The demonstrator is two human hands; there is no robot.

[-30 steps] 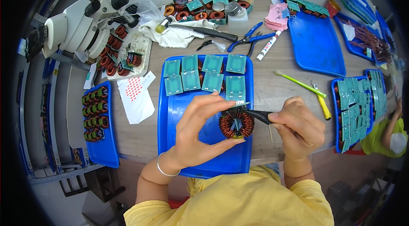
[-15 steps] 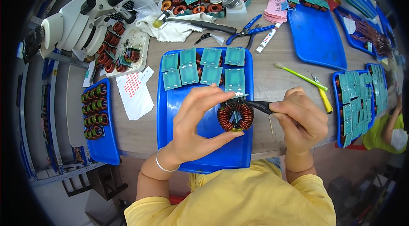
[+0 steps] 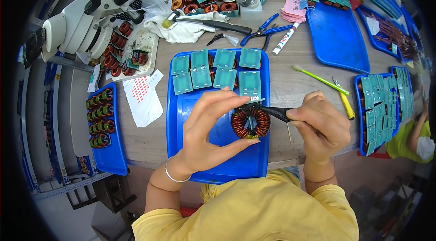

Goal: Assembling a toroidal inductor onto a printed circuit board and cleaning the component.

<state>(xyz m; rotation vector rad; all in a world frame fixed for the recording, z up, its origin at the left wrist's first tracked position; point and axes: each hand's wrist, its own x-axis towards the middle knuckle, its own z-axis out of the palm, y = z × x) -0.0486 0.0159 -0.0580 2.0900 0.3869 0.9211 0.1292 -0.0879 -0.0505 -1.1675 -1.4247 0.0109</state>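
Between the thumb and fingers of my left hand is a toroidal coil, a ring of copper wire with a green circuit board at its top edge. It is held above the front right part of a blue tray. My right hand pinches a black pointed tool, perhaps tweezers, whose tip reaches the top of the coil just under the board. Exactly what the tip touches is hidden. Several coils with green boards stand in rows in the tray's far half.
A hammer, pliers and a paint marker lie beyond the tray. To the right are a green brush, a yellow cutter and a tray of boards. A coil-filled tray stands left, below a microscope.
Almost nothing differs. Both hands, the coil and the black tool keep nearly the same places, with only a tiny shift of the view.
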